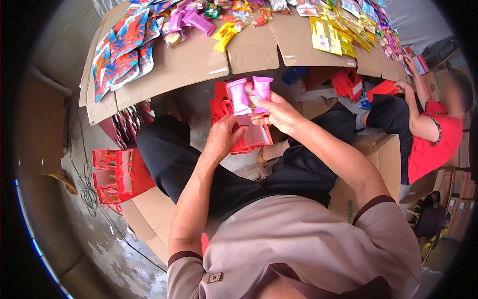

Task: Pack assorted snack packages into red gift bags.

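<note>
My right hand [278, 114] grips a pink wrapped snack packet [263, 89] above an open red paper gift bag [257, 136]. Another pink wrapped packet [239, 97] stands upright just left of it, close to my right fingertips. My left hand [224, 136] is bent at the bag's left side, its fingertips near the lower end of that second packet. Whether the left fingers grip the packet, the bag or nothing is hidden. The bag is between my knees, below the edge of a cardboard-covered table [254, 56].
On the cardboard lie red-blue pouches [129, 37], yellow packets [224, 37] and flat yellow packs [325, 35]. Filled red bags [119, 175] stand on the floor at left, near a coiled cable [89, 194]. A co-worker in red [433, 138] sits at right, holding a red bag [382, 89].
</note>
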`<act>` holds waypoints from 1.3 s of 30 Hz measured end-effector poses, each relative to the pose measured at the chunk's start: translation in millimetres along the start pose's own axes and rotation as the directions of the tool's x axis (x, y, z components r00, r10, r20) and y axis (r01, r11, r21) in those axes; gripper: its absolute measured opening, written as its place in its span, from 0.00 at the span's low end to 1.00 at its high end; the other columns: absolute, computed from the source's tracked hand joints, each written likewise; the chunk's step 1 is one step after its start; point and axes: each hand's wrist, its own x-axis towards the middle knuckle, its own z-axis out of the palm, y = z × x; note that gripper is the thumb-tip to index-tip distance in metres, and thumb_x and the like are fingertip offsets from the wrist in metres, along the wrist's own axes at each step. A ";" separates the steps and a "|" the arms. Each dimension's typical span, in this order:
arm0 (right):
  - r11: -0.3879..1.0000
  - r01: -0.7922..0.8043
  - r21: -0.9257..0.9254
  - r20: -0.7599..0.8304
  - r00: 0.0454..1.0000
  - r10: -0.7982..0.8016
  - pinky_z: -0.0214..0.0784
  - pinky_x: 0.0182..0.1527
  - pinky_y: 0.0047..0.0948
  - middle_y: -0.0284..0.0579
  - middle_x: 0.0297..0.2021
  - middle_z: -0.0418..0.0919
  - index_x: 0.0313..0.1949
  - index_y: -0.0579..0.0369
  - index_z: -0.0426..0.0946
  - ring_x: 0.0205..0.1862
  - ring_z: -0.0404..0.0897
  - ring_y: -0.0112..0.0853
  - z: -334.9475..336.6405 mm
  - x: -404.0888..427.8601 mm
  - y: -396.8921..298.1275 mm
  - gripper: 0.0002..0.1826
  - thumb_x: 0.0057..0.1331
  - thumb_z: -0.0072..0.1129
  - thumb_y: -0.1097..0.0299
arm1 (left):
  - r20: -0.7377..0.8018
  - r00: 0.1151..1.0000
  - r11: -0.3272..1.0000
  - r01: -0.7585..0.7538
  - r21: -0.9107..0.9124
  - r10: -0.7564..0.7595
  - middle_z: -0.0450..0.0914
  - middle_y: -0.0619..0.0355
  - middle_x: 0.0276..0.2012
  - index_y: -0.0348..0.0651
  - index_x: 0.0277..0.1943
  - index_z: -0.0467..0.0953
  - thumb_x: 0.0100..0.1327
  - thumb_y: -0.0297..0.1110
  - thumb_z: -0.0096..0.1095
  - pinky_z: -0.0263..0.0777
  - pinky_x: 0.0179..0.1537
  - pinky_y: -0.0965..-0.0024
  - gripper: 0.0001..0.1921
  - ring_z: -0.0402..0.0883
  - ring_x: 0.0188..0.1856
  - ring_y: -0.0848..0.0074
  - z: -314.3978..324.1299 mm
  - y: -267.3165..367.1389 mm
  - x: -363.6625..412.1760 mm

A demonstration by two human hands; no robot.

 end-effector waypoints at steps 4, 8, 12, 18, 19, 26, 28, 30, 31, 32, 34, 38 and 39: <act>0.977 0.015 -0.211 -0.023 1.000 -0.020 0.77 0.52 0.46 0.50 0.61 0.72 0.67 0.52 0.63 0.59 0.76 0.45 -0.5 -5.2 2.1 0.31 0.70 0.58 0.55 | -0.018 0.999 0.996 0.027 -0.086 -0.028 0.81 0.48 0.36 0.38 0.48 0.79 0.60 0.29 0.71 0.76 0.39 0.64 0.14 0.82 0.35 0.63 1.2 4.8 -0.9; 0.872 -0.060 -0.485 -0.049 0.998 0.042 0.78 0.51 0.44 0.58 0.54 0.76 0.68 0.60 0.59 0.54 0.80 0.45 -3.3 -10.9 7.0 0.33 0.71 0.54 0.56 | -0.007 1.000 0.999 0.014 -0.030 -0.014 0.81 0.48 0.36 0.39 0.47 0.79 0.59 0.29 0.72 0.76 0.38 0.65 0.14 0.82 0.34 0.64 0.6 9.8 -1.6; 0.577 0.122 -0.807 0.055 0.990 -0.133 0.83 0.41 0.37 0.64 0.61 0.72 0.71 0.58 0.55 0.46 0.85 0.43 -4.2 -25.2 -0.6 0.30 0.73 0.48 0.65 | -0.012 1.000 0.999 -0.024 -0.022 0.024 0.81 0.49 0.36 0.37 0.46 0.79 0.59 0.28 0.72 0.76 0.37 0.66 0.14 0.82 0.34 0.65 0.6 9.7 -0.3; 0.703 0.184 -0.687 0.088 0.981 -0.172 0.80 0.41 0.34 0.56 0.51 0.79 0.66 0.60 0.64 0.41 0.86 0.37 -8.2 -35.8 -4.8 0.24 0.71 0.45 0.70 | -0.006 1.000 0.999 0.025 -0.047 -0.025 0.81 0.50 0.36 0.36 0.46 0.79 0.59 0.27 0.71 0.75 0.38 0.67 0.12 0.82 0.34 0.70 2.6 6.4 -1.3; 0.703 0.227 -0.674 0.092 0.970 -0.224 0.78 0.42 0.33 0.53 0.44 0.83 0.63 0.65 0.67 0.37 0.87 0.36 -9.2 -35.8 -6.0 0.22 0.72 0.47 0.69 | -0.007 0.999 0.998 0.034 -0.046 -0.034 0.82 0.51 0.37 0.36 0.46 0.79 0.60 0.27 0.71 0.76 0.38 0.67 0.12 0.82 0.34 0.71 2.6 6.1 -0.7; 0.628 0.270 -0.729 0.094 0.950 -0.299 0.77 0.42 0.32 0.45 0.31 0.83 0.51 0.64 0.77 0.35 0.84 0.31 -20.7 -36.1 -10.0 0.15 0.71 0.49 0.69 | -0.038 0.999 0.999 -0.004 -0.038 0.003 0.81 0.52 0.34 0.37 0.53 0.78 0.60 0.28 0.71 0.75 0.38 0.68 0.18 0.80 0.32 0.73 0.7 9.0 1.3; 0.651 0.288 -0.702 0.099 0.945 -0.312 0.76 0.42 0.31 0.46 0.31 0.83 0.49 0.64 0.78 0.35 0.84 0.29 -19.2 -37.1 -9.4 0.14 0.71 0.49 0.70 | -0.048 0.999 0.999 -0.006 -0.040 0.004 0.80 0.52 0.32 0.38 0.56 0.76 0.60 0.27 0.71 0.74 0.37 0.68 0.21 0.78 0.31 0.74 -1.0 11.4 1.8; 0.664 0.316 -0.677 0.105 0.935 -0.338 0.76 0.43 0.30 0.47 0.33 0.84 0.50 0.64 0.78 0.36 0.83 0.29 -15.1 -38.9 -13.8 0.14 0.71 0.50 0.71 | -0.058 0.998 0.998 0.003 -0.063 -0.006 0.76 0.55 0.26 0.39 0.63 0.71 0.60 0.27 0.72 0.72 0.34 0.69 0.28 0.75 0.28 0.76 -0.8 10.6 0.8; 0.662 0.347 -0.664 0.110 0.922 -0.372 0.75 0.44 0.30 0.48 0.35 0.84 0.50 0.64 0.78 0.38 0.83 0.30 -17.1 -35.4 -12.1 0.13 0.70 0.51 0.71 | 0.006 0.994 0.990 0.111 -0.088 -0.111 0.81 0.41 0.50 0.38 0.62 0.71 0.59 0.30 0.73 0.77 0.45 0.59 0.28 0.84 0.44 0.54 -4.7 16.0 1.4; 0.603 0.386 -0.698 0.140 0.900 -0.413 0.75 0.44 0.28 0.46 0.39 0.83 0.52 0.62 0.78 0.41 0.83 0.28 -19.5 -31.5 -14.2 0.14 0.70 0.50 0.72 | 0.007 0.995 0.989 0.103 -0.109 -0.103 0.82 0.41 0.50 0.38 0.62 0.71 0.58 0.30 0.73 0.77 0.44 0.59 0.29 0.84 0.43 0.54 -3.3 14.9 1.4; 0.532 0.430 -0.729 0.179 0.870 -0.459 0.74 0.45 0.26 0.45 0.43 0.82 0.53 0.61 0.78 0.44 0.83 0.26 -18.0 -24.2 -26.0 0.15 0.70 0.49 0.73 | 0.021 0.994 0.984 0.110 -0.143 -0.108 0.82 0.42 0.44 0.39 0.64 0.69 0.59 0.29 0.73 0.77 0.41 0.59 0.30 0.83 0.38 0.57 -2.6 17.4 0.5; 0.413 0.520 -0.748 0.190 0.763 -0.618 0.74 0.48 0.30 0.48 0.48 0.81 0.52 0.61 0.78 0.45 0.83 0.31 -8.8 2.9 -54.2 0.14 0.69 0.52 0.74 | 0.025 0.990 0.978 0.142 -0.152 -0.139 0.82 0.44 0.34 0.40 0.66 0.67 0.60 0.29 0.72 0.77 0.39 0.60 0.31 0.82 0.33 0.60 -5.4 22.3 0.4; 0.413 0.521 -0.747 0.185 0.759 -0.624 0.74 0.49 0.31 0.48 0.49 0.81 0.52 0.61 0.78 0.46 0.83 0.33 -6.5 12.0 -62.5 0.14 0.69 0.52 0.74 | 0.016 0.989 0.977 0.149 -0.150 -0.148 0.82 0.44 0.33 0.41 0.66 0.66 0.61 0.29 0.71 0.77 0.38 0.59 0.32 0.83 0.33 0.60 -6.6 23.4 1.0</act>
